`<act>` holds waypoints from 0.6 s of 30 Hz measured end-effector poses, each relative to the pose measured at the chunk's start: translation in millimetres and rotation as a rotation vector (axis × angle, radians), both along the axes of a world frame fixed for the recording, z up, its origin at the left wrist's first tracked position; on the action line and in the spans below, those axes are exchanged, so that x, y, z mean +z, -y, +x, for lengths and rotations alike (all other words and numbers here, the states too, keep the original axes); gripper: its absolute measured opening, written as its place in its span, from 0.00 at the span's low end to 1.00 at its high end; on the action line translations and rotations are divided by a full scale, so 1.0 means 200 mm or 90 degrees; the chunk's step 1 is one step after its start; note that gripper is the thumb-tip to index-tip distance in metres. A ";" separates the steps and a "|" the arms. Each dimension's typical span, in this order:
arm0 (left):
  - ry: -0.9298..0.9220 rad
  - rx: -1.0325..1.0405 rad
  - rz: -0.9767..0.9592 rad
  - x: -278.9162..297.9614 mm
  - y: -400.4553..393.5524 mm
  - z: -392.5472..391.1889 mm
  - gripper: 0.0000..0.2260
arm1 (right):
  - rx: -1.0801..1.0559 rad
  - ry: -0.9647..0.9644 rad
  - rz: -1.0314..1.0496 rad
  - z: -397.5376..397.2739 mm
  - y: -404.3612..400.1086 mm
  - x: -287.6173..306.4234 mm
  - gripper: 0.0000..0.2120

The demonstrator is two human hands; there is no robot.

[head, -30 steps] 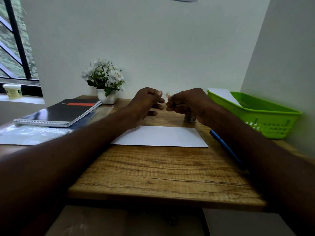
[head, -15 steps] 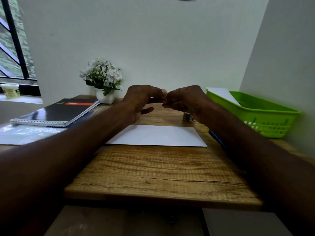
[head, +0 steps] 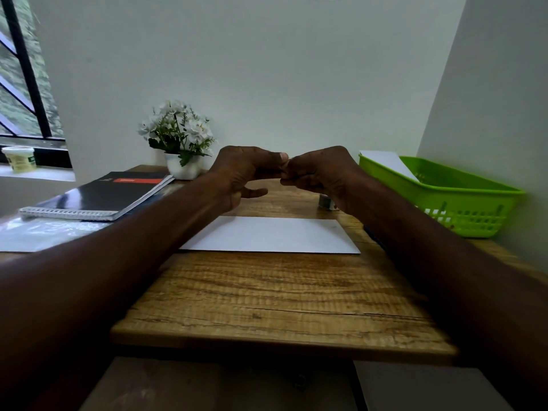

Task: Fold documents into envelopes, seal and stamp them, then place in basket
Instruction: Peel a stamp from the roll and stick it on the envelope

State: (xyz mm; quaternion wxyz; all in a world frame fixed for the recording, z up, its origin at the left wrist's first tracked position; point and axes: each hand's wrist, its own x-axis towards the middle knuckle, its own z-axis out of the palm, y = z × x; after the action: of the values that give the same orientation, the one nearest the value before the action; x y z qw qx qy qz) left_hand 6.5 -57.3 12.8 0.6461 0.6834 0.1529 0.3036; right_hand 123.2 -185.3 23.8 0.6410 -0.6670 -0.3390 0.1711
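Left hand (head: 246, 170), right hand (head: 321, 173) fingertips touching; one envelope (head: 272, 235), one basket (head: 444, 197).

I see a wooden table (head: 267, 295) carrying a white envelope (head: 272, 235) at its middle, a green basket (head: 462, 200) at the right, a spiral notebook (head: 100, 197) over a plastic sleeve (head: 44, 232) (glossy) left, and a flower pot (head: 182, 169) behind.

Dim daylight from the window (head: 23, 84) (left); wide-angle bending at edges; forearms blurred.
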 end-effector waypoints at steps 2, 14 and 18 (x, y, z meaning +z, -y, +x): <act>0.001 -0.004 -0.003 0.00 0.00 0.00 0.05 | 0.000 0.001 -0.001 0.00 0.00 0.00 0.15; 0.012 -0.029 -0.018 -0.02 -0.02 0.01 0.10 | 0.013 -0.010 -0.019 -0.01 0.02 0.00 0.13; 0.015 -0.029 -0.017 -0.03 -0.03 0.03 0.11 | 0.017 -0.010 -0.021 0.00 0.03 -0.01 0.15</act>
State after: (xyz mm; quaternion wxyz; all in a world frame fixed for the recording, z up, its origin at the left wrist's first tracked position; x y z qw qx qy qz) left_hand 11.5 -51.3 7.3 0.6637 0.6744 0.1336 0.2946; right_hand 123.0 -190.7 22.5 0.6303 -0.6717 -0.3396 0.1903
